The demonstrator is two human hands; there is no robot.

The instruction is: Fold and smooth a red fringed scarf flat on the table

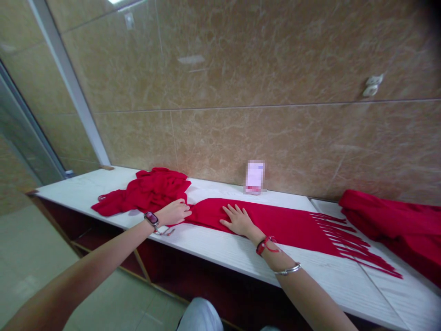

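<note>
A long red scarf [285, 225] with a fringed end [347, 243] lies stretched along the white counter [220, 250]. Its other end is bunched in a heap [155, 188] at the left. My right hand [237, 219] rests flat on the spread part, fingers apart. My left hand [175, 212], with a watch on its wrist, has its fingers curled onto the scarf where the flat part meets the heap.
More red cloth [396, 225] lies piled at the right end of the counter. A small white card [255, 177] stands against the brown tiled wall [275, 92]. A glass door frame [69, 87] rises at the left. Below the counter are dark shelves.
</note>
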